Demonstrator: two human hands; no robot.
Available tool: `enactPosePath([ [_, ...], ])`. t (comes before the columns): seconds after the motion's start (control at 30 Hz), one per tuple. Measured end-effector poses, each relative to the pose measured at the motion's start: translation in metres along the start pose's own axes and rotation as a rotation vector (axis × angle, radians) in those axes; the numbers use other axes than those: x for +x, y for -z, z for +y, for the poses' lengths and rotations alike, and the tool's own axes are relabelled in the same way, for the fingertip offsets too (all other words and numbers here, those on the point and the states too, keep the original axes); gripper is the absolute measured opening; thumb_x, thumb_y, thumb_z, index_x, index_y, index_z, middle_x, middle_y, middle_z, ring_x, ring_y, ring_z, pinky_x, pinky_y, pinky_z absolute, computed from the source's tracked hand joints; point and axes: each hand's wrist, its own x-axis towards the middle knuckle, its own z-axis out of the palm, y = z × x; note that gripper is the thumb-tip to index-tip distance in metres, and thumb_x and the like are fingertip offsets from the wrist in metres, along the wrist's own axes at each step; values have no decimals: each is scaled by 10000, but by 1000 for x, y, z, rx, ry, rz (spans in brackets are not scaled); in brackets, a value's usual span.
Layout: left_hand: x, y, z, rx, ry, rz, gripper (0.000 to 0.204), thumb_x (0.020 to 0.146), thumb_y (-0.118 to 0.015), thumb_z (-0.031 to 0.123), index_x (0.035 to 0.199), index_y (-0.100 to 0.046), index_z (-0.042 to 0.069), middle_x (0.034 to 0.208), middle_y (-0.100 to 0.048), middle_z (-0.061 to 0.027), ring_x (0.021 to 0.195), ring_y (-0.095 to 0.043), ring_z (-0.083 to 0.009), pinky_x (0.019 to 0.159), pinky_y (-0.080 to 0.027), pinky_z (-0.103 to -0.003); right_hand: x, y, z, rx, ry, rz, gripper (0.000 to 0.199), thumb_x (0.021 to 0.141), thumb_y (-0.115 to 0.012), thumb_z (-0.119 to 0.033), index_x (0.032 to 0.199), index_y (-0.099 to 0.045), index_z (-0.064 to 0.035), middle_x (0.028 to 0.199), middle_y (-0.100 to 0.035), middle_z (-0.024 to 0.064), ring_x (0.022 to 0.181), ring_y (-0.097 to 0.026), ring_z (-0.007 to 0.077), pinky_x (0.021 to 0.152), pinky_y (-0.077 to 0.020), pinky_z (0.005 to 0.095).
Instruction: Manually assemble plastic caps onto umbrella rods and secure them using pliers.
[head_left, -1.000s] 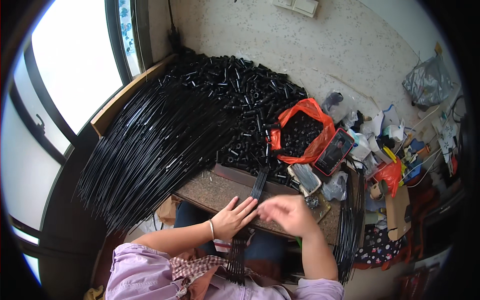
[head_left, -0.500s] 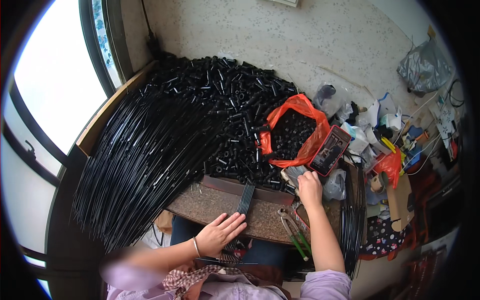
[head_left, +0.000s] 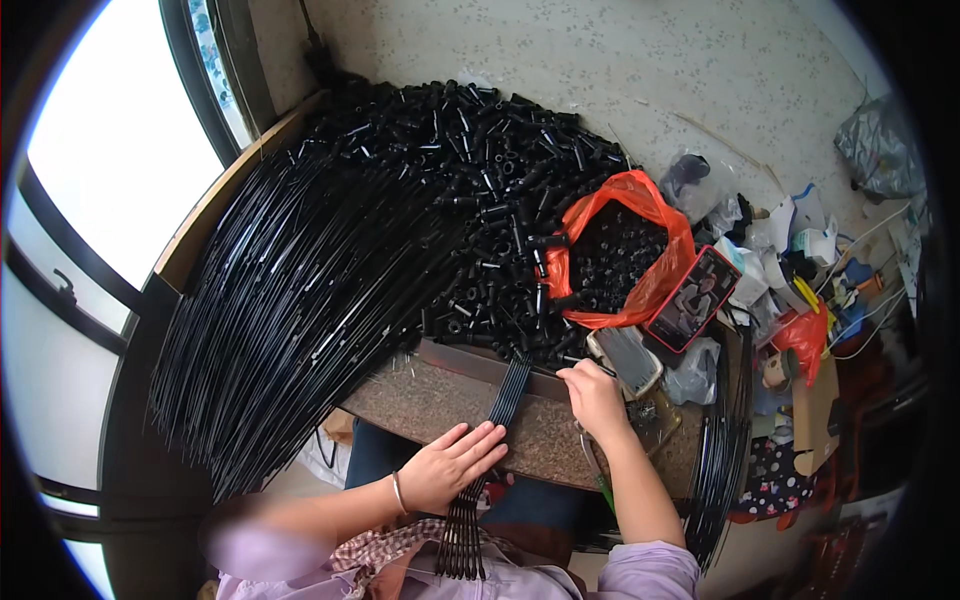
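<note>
My left hand [head_left: 455, 470] lies flat with its fingers stretched across a row of thin black rods [head_left: 510, 390] at the table's front edge. Their upper ends reach over a low dark-brown bar [head_left: 470, 366] to a heap of black tubular fittings [head_left: 490, 150]; the lower ends fan out over my lap. At the bar's right end, my right hand [head_left: 597, 400] is closed in a pinch; whatever its fingertips hold is too small to make out. Green-handled pliers [head_left: 604, 484] are partly hidden by my right forearm.
A large sheaf of black rods [head_left: 290, 300] covers the left side. An orange bag [head_left: 680, 225] of small black pieces stands right of the heap, with a red-edged phone [head_left: 695, 298] against it. Beside my right hand is a clear-topped case [head_left: 630, 358]. More rods [head_left: 718, 470] hang at right.
My right hand has moved left and nearer, from the case to the bar's right end. My left hand stays flat on the rods. The whole view has shifted a little.
</note>
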Motion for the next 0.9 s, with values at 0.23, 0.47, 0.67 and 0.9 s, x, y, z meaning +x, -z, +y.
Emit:
enactPosePath([
  [0.23,3,9,0,-88,5,-16,721,771,-499,364,1357,-283,3,1427,-256,-162,1326,-251,-274,1053,-221,-405,3,1,-3,-14,-24,-20,121,789,-535,-22,867,-627,-37,805,-554,109,711,-584,312,616,-483,385],
  [0.47,2,2,-2,-13,-12,24,778,685,-555,319,1355,-296,20,1428,-262,-151,1322,-266,-257,1039,-240,-395,2,2,-4,-116,31,-66,153,768,-549,-24,893,-629,-62,803,-546,90,702,-591,291,606,-494,376],
  [0.67,1,1,-1,25,-18,32,777,682,-561,336,1348,-309,24,1423,-274,-145,1315,-278,-254,1033,-248,-395,2,-1,-1,-96,24,-48,179,755,-580,-15,912,-644,-72,798,-552,75,705,-588,276,609,-486,360],
  [0.9,1,4,0,-59,4,21,625,773,-440,198,1357,-297,31,1434,-262,-121,1329,-255,-236,1054,-226,-401,13,9,5,-159,148,-112,206,747,-565,-24,922,-645,-99,804,-553,60,703,-596,263,603,-490,364],
])
